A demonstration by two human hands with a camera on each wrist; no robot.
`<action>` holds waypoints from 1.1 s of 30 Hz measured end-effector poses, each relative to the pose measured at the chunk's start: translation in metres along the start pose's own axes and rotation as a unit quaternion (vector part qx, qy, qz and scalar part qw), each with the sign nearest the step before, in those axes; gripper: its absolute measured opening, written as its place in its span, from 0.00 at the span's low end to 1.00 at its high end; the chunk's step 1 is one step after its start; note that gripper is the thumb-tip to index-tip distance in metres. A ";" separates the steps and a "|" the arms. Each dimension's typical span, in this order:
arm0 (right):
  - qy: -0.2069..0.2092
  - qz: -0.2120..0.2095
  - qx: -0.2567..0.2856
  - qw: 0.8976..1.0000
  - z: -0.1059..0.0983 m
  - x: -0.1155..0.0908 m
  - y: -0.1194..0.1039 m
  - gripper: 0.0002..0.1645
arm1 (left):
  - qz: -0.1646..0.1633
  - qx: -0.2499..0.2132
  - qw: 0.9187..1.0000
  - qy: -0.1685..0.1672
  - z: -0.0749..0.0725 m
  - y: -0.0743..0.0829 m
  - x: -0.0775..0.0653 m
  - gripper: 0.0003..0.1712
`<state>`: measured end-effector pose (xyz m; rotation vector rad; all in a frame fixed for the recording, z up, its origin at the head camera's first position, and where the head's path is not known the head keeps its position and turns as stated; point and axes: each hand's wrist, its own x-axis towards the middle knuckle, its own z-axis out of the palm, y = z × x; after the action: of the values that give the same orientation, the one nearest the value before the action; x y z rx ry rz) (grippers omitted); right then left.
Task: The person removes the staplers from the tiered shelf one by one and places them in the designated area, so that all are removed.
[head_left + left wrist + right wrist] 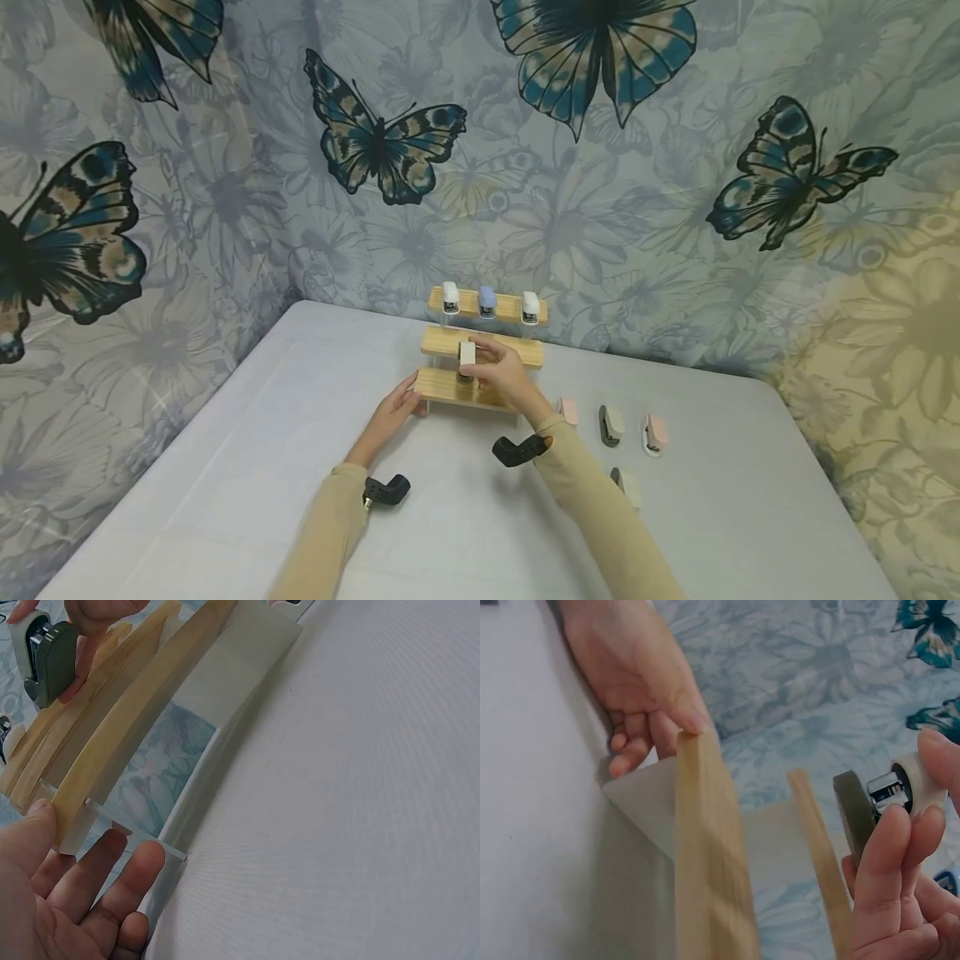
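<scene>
A three-tier display stand with wooden boards point(442, 386) and clear supports stands at the back of the table. My left hand point(395, 410) holds the left end of its lowest board, thumb on top and fingers below, as the left wrist view shows. My right hand point(510, 379) grips a small stapler point(467, 353) with a cream top and dark green base point(853, 806). In the head view this stapler overlaps the middle and lowest boards. On the top board sit a white stapler point(450, 297), a blue stapler point(487, 302) and another white stapler point(530, 307).
Right of the stand on the white table point(247, 433) lie a pink stapler point(568, 412), a cream-and-dark stapler point(611, 425) and a second pink one point(655, 434). Another cream stapler point(628, 488) is partly hidden by the right sleeve. A butterfly-patterned cloth point(420, 242) hangs behind.
</scene>
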<state>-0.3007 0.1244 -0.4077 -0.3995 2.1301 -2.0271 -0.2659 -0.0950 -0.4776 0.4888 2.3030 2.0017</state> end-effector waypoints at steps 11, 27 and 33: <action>0.010 -0.005 -0.062 0.998 -0.035 -0.033 -0.022 0.41 | 0.024 0.011 0.999 0.026 -0.001 -0.032 0.012 0.30; -0.007 0.000 -0.064 0.998 -0.098 -0.115 -0.014 0.39 | 0.094 0.005 0.995 0.022 0.005 -0.048 0.010 0.31; 0.037 -0.022 -0.075 0.996 -0.120 -0.153 -0.008 0.36 | 0.053 0.022 0.998 0.035 0.003 -0.029 0.006 0.30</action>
<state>-0.1919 0.2853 -0.4017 -0.4027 2.3474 -1.9387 -0.2764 -0.0934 -0.5053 0.5659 2.4151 2.0498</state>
